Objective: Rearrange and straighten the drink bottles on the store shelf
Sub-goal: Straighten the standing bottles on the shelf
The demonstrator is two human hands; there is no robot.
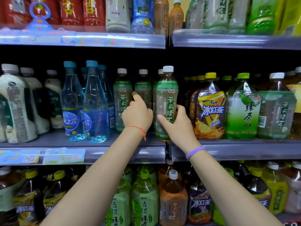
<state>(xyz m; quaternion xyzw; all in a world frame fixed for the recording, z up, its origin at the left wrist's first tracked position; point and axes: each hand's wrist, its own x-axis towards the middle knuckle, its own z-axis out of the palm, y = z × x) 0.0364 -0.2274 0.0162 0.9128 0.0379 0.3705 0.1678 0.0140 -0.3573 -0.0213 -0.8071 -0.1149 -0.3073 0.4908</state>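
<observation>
- While I've got both hands up at the middle shelf (97,141), the main thing is the jasmine tea bottle (167,101) with the white cap, standing upright right at the front edge where the two shelf sections meet.
- right hand (177,123) is wrapped round its lower half: thumb across the near side, fingers curled onto the label on the far side, so yeah, gripping it.
- left hand (138,115) is just left of that bottle, knuckles almost touching it. Its index finger (136,95) is stuck out, tip up against the second tea bottle (143,88) set further back; the other fingers look loosely curled, not holding anything as far as I can tell.
- Left of that fingertip there's another green tea bottle (122,97), front row, upright.
- Further left of the fingers: clear blue bottles (96,108) with teal caps.
- Right of my right fingers: big iced tea bottle (210,108) with a yellow cap, then a green tea one (244,108).
- Red string bracelet (138,129) on the left wrist, purple band (194,151) on the right.
</observation>
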